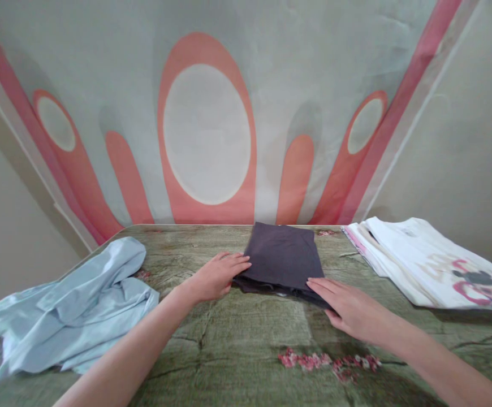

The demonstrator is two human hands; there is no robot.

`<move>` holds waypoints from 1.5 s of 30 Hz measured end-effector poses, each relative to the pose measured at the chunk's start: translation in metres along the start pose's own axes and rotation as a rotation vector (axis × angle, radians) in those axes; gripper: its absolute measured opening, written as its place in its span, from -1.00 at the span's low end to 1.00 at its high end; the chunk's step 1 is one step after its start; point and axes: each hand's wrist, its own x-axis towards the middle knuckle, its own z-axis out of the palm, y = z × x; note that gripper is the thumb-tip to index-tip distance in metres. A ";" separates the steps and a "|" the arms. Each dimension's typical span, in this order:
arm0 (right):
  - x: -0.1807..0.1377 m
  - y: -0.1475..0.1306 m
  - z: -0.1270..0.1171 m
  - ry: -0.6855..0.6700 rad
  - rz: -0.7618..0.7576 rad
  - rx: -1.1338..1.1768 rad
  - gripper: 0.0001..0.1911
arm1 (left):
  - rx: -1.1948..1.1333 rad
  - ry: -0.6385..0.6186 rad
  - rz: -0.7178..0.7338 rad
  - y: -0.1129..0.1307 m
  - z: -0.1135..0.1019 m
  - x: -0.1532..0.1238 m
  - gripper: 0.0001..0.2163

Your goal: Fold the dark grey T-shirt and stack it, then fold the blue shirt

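On wood-look table (212, 356), nr far edge & slightly right of centre: dark cloth (286, 254), folded into flat, approx. square bundle, w/ several layers visible along its near side.

At left near corner of dark cloth: L hand (218, 276), back of hand upward, fingers straight & close together, tips laid on top of the edge. Thumb lower, partly hidden under same hand. At right near corner: R hand (352, 308), also palm down, w/ fingers stretched over the corner & thumb below, closer to table. For both, contact w/ dark cloth well visible, but grip not clear: from this angle, impossible to say if pinching the layers b/w thumb & fingers or only pressing from above.

On left side of table, well apart from dark cloth: light-blue cloth (80, 311), loose & crumpled, w/ many wrinkles, nr left forearm. On right side, beyond R hand: stack of white garments (419, 254), laid flat in several layers, w/ coloured print (479, 285) on the top one & a bit of pink at left edge.

Left of right forearm: pink flower pattern (309, 360) on table surface. Behind table: grey wall (335, 34) w/ coral shapes, the biggest around pale oval (207, 133).
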 end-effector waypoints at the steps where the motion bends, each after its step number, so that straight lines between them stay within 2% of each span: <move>1: 0.000 0.000 0.000 -0.012 0.001 -0.022 -0.38 | 0.014 0.001 0.009 0.001 0.001 0.002 -0.31; 8: 0.001 0.003 0.009 -0.027 0.002 -0.070 -0.42 | 0.008 0.017 0.051 0.010 0.008 0.009 -0.47; 23: -0.001 0.002 0.004 -0.037 0.020 -0.030 -0.46 | -0.162 0.073 -0.036 0.014 0.007 0.008 -0.64; 26: -0.004 0.006 0.000 -0.076 0.013 -0.022 -0.45 | -0.167 0.067 -0.028 0.017 0.001 0.007 -0.63; 28: -0.008 0.013 -0.001 -0.099 -0.007 0.005 -0.37 | -0.150 0.047 -0.006 0.015 -0.003 0.005 -0.58; 31: -0.014 0.027 -0.002 -0.113 -0.009 0.008 -0.24 | -0.074 0.040 -0.002 0.004 -0.006 0.001 -0.47; 34: -0.016 0.035 -0.003 -0.104 -0.010 -0.038 -0.19 | 0.031 0.041 -0.010 -0.008 -0.005 0.000 -0.44; 40: -0.005 0.027 -0.003 -0.089 -0.120 -0.058 -0.27 | 0.113 0.024 0.072 -0.001 -0.003 0.007 -0.44; 45: -0.001 0.033 0.008 -0.056 -0.122 0.043 -0.39 | -0.006 0.042 0.096 0.005 0.005 0.008 -0.52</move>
